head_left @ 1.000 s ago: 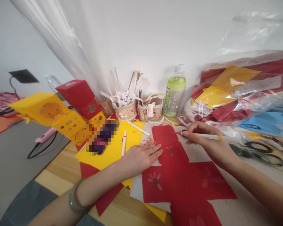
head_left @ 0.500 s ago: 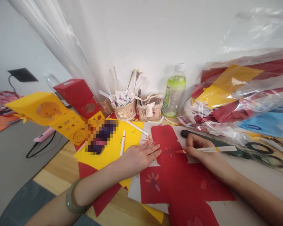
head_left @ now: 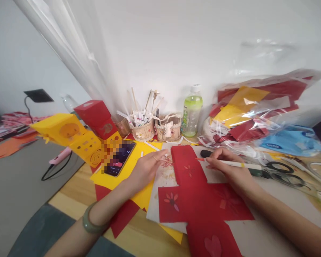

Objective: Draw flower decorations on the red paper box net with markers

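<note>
My right hand (head_left: pixel 227 162) grips a white marker (head_left: pixel 239 164) with a yellow band and a reddish tip. The tip points left, near the right edge of a red paper cut-out (head_left: pixel 198 200). Cross-shaped, this cut-out bears flower designs (head_left: pixel 171 200) and a heart (head_left: pixel 213 246), and lies on a grey board (head_left: pixel 160 210). To its left, my left hand (head_left: pixel 147 166) has its fingers stretched out and close together, over the board's edge by small coloured scraps (head_left: pixel 167 164). Part of another white marker (head_left: pixel 151 146) shows behind that hand.
A phone (head_left: pixel 120 159) lies on yellow paper (head_left: pixel 139 178), beside yellow and red paper boxes (head_left: pixel 96 116). Along the wall stand a pot of markers (head_left: pixel 143 130), a lace-trimmed basket (head_left: pixel 168 130) and a green drink bottle (head_left: pixel 192 114). Scissors (head_left: pixel 286 175) and a plastic bag of paper (head_left: pixel 246 110) are at right.
My left hand has come off the red paper and moved left. My right hand has drawn the marker tip back from the upper flower. The view has shifted a little.
</note>
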A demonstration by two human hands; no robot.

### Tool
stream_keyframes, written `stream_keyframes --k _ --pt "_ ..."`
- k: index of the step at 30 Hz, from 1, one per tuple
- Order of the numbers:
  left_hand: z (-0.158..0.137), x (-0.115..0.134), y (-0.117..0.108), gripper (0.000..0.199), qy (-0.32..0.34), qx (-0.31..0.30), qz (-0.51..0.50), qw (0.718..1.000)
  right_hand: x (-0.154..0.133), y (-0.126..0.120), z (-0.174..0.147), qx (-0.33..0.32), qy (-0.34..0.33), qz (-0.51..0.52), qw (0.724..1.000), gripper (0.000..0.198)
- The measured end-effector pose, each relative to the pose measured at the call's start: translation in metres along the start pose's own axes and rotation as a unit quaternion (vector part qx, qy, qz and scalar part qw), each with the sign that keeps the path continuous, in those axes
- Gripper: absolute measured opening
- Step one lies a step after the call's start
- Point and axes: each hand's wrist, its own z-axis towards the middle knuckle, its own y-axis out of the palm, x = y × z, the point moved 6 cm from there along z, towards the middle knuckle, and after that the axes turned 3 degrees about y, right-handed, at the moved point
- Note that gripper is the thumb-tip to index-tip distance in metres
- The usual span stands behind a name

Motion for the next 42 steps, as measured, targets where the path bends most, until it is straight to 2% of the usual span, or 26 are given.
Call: stream_keyframes --k 2,5,7,9,12,15,18,23,27,30,36,42 --pt "0.001 0.001 -0.013 0.022 -0.045 0.037 -0.003 0.998 -0.008 -0.006 0.0 0.007 -0.006 0.03 0.999 0.023" --pt "-0.007 0.012 -0.027 0.017 -0.097 0.056 -0.053 0.992 -0.023 -0.013 -0.004 0.002 -0.019 0.064 0.998 0.021" --pt "-0.017 0.02 -0.031 0.013 -0.135 0.048 -0.111 0.984 -0.033 -0.016 -0.009 -0.005 -0.029 0.052 0.998 0.02" --pt "-0.026 0.028 -0.032 0.011 -0.137 0.022 -0.092 0.986 -0.043 -0.015 -0.014 -0.008 -0.039 0.013 0.999 0.02" --pt "-0.028 0.032 -0.033 0.011 -0.104 -0.016 0.002 0.994 -0.049 -0.007 -0.014 -0.021 -0.036 -0.028 0.999 0.022" --pt "-0.017 0.023 -0.026 0.015 -0.08 -0.047 0.051 0.994 -0.043 0.007 -0.003 -0.031 -0.011 -0.005 0.999 0.025" --pt "0.0 0.015 -0.01 0.021 -0.034 -0.094 0.103 0.99 -0.031 0.021 0.014 -0.009 -0.005 0.027 1.0 0.027" --pt "0.019 0.009 0.025 0.021 0.042 -0.172 0.169 0.97 -0.006 0.043 0.039 -0.009 -0.028 0.014 0.999 0.025" --pt "0.025 0.002 0.044 0.026 0.07 -0.2 0.218 0.953 0.005 0.04 0.051 0.007 -0.054 -0.026 0.998 0.025" --pt "0.024 -0.001 0.053 0.029 0.092 -0.218 0.249 0.939 0.003 0.035 0.054 0.008 -0.071 -0.067 0.995 0.02" --pt "0.02 0.002 0.059 0.026 0.126 -0.238 0.294 0.917 -0.008 0.043 0.054 -0.056 -0.108 -0.131 0.984 0.018" --pt "0.02 0.001 0.061 0.028 0.141 -0.246 0.315 0.906 -0.001 0.044 0.057 -0.087 -0.139 -0.163 0.973 0.02"
